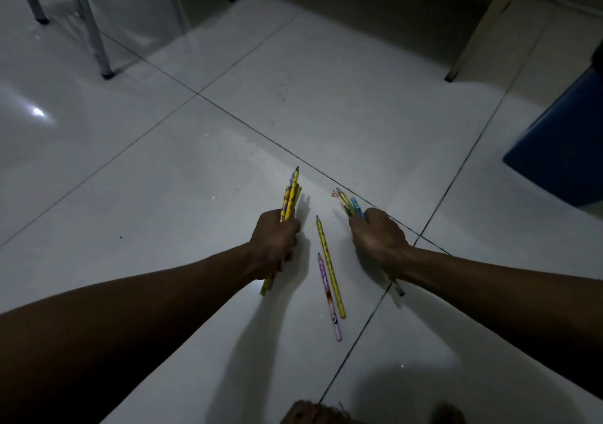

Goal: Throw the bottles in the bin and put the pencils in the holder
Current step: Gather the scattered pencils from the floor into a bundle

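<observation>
Left hand (274, 241) clenched round a yellow pencil bundle (291, 195), right hand (378, 234) gripping a smaller bunch (352, 205); gathering for one trip. Between both hands, on the floor (163, 195): yellow pencil (330, 267), pink pencil (329, 296).

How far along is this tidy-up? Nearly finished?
Midway. The left hand grips a bundle of pencils, and the right hand grips another bundle. A yellow pencil and a pink pencil lie on the floor. No holder or bottles in view.
</observation>
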Demonstrator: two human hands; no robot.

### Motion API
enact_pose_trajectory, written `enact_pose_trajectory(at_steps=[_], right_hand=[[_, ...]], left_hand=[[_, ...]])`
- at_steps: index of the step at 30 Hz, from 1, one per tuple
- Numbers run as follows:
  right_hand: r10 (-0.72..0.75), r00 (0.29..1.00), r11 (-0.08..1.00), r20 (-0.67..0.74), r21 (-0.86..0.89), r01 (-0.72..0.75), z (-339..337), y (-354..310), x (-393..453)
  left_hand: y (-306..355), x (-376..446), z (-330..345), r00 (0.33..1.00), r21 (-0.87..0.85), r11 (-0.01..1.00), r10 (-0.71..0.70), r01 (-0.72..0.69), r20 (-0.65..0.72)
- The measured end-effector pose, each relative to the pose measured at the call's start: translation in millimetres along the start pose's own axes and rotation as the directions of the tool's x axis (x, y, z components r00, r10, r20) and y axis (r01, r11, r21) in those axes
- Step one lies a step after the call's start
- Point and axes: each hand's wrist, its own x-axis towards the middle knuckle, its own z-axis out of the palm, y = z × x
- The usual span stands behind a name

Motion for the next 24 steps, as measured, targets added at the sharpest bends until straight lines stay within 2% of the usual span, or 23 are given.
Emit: enact_pose_trajectory(at_steps=[2, 4, 5, 10, 17, 20, 24], right_hand=[[0.063, 0.997, 0.987, 0.051, 0.147, -0.07, 0.6, -1.9, -0.8], [0.144, 0.979, 0.912, 0.146, 0.365, -0.188, 2.9, -6.3, -2.5], [0.153, 0.974, 0.892, 0.165, 0.401, -0.208, 5.2, -8.5, -3.4], [0.024, 1.0, 0.995, -0.004, 0.098, -0.024, 24.2, -25.0, -1.0], [-0.041, 0.999, 0.989, 0.0, -0.143, 0.041, 27.4, -28.0, 4.6], [-0.061, 0.998, 0.986, 0.032, -0.155, 0.065, 17.3, -22.1, 6.0], [-0.099, 0.994, 0.995, -0.047, -0.012, 0.099, -2.6, -4.9, 6.7]], left_hand=[[0.0, 3.6, -0.4, 0.999, 0.008, 1.0, 0.016, -0.016, -0.046], [-1.8, 8.2, -4.2, 0.995, 0.052, 0.998, 0.046, -0.042, -0.087], [-3.7, 10.5, -6.9, 0.992, 0.091, 0.994, 0.064, -0.054, -0.11], [-13.3, 15.4, -22.0, 0.968, 0.18, 0.984, 0.063, -0.019, -0.242], [-23.0, 9.7, -19.9, 0.977, 0.086, 0.996, 0.041, -0.024, -0.21], [-27.1, 3.5, -6.7, 0.994, 0.103, 0.995, 0.026, -0.016, -0.102], [-28.9, -2.5, 17.5, 0.998, 0.262, 0.963, -0.065, 0.069, -0.02]])
